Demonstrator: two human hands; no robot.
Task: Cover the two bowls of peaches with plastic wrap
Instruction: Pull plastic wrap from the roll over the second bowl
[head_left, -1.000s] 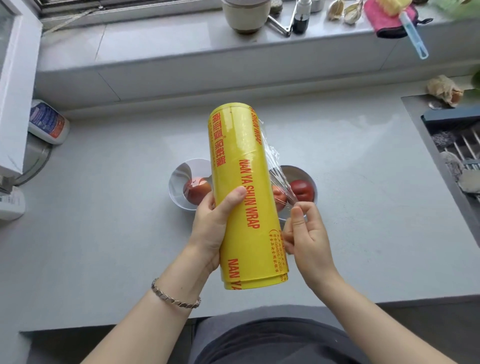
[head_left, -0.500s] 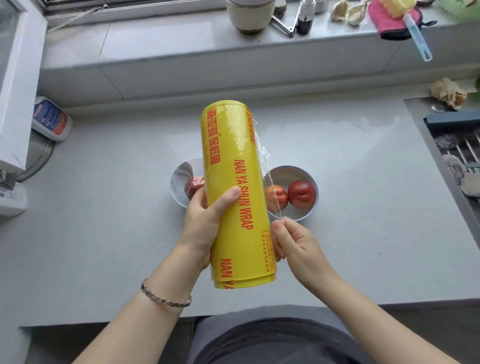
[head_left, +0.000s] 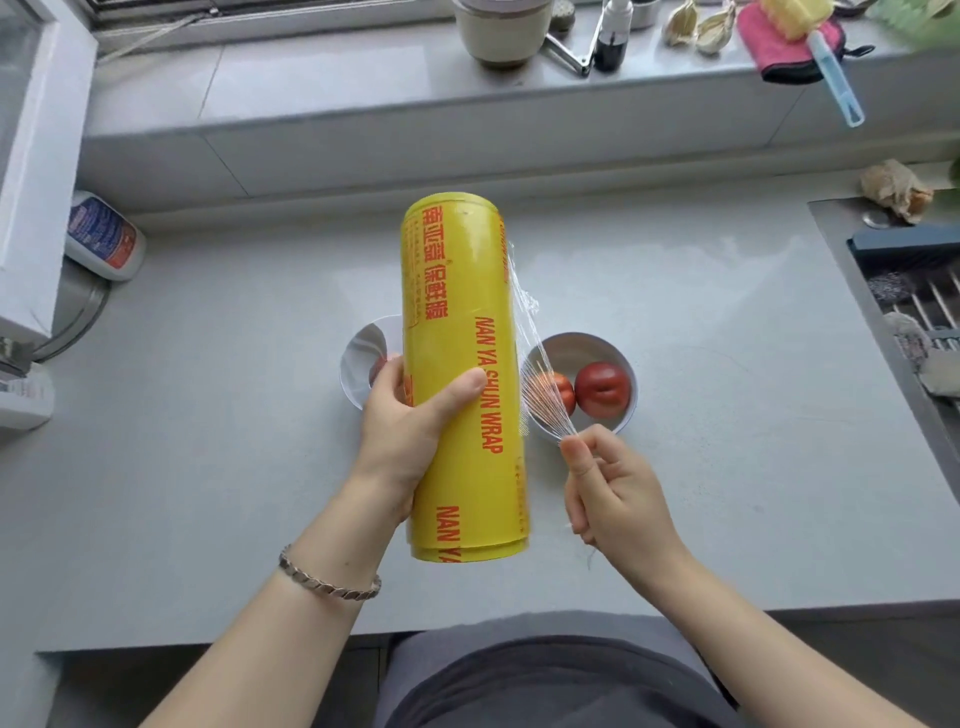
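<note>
Head view, looking down. The roll of plastic wrap (head_left: 457, 291), yellow with red lettering, is held above the countertop (head_left: 727, 441), its long axis running away from the viewer. The left hand (head_left: 400, 436) grips the roll at mid-length from its left side, with the thumb laid across the front face. A bracelet (head_left: 328, 584) circles the wrist, below and left of the roll's near end.

The right hand (head_left: 615, 493), just right of the roll's lower half, is closed and pinches the free end of the film (head_left: 537, 384) at its fingertips. The film is gathered into a narrow, creased strip that runs taut from the roll's right edge to that pinch.

The left bowl (head_left: 361, 345) sits at the roll's left edge, partly hidden by the roll and the left hand. Its peach (head_left: 376, 366) shows only as a red sliver. The right bowl (head_left: 576, 340) sits just right of the roll and holds two fruits: the near peach (head_left: 561, 397), seen through the film, and the far peach (head_left: 602, 389) beside it. The visible parts of both bowls stand uncovered.

Beyond the roll's far end runs a window ledge (head_left: 363, 83). Well to the roll's left lies a bottle (head_left: 104, 236), and well to its right is a sink rack (head_left: 914, 291).
</note>
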